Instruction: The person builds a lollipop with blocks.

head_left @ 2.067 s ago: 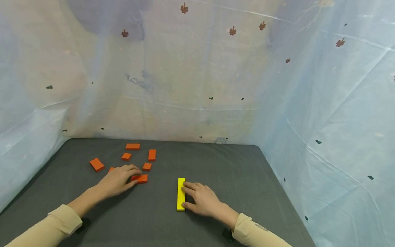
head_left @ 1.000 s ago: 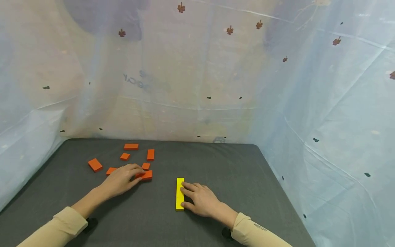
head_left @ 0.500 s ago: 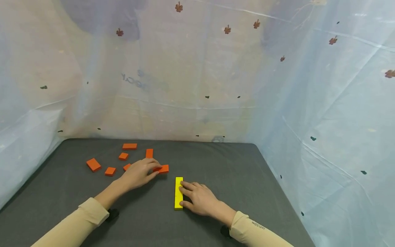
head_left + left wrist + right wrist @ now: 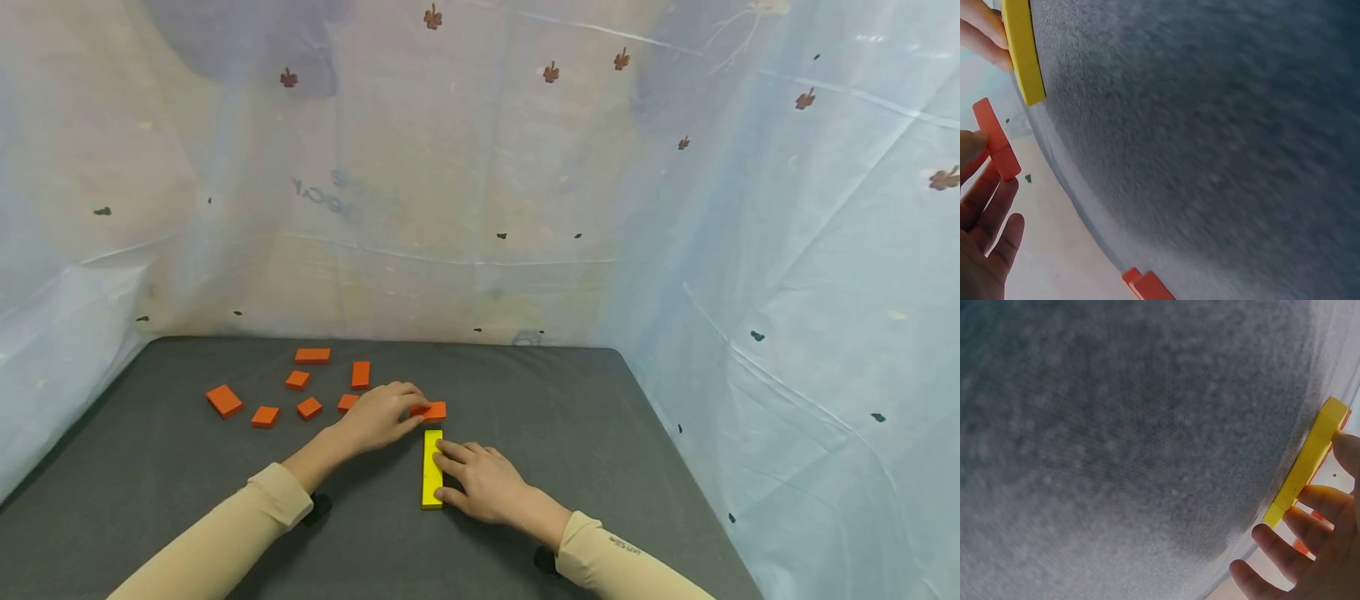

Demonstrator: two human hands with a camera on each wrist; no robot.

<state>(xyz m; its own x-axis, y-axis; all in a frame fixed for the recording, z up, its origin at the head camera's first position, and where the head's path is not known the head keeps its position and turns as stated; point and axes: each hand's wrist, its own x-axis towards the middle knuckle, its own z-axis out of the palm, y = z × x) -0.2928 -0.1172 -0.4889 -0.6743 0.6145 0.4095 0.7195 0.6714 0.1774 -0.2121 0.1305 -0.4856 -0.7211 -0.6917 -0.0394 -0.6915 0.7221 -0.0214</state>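
Note:
My left hand (image 4: 382,415) pinches an orange rectangular block (image 4: 437,411) between thumb and fingers, just beyond the far end of a yellow bar. In the left wrist view a seam crosses this orange block (image 4: 997,140). The yellow bar (image 4: 432,471) lies lengthwise on the dark table, and a seam shows near one end in the right wrist view. My right hand (image 4: 487,485) rests thumb and fingertips along the bar's right side, fingers spread and loosely bent. Part of the orange block is covered by the left fingers.
Several loose orange blocks, among them a tilted one (image 4: 225,401) and a far one (image 4: 312,356), lie on the left half of the dark table (image 4: 555,417). One orange block (image 4: 347,402) is partly behind the left hand. A translucent sheet (image 4: 412,208) hangs around the back and sides.
My left hand has slid the orange block rightward from the loose group to beyond the yellow bar's far end. The right hand has stayed on the bar.

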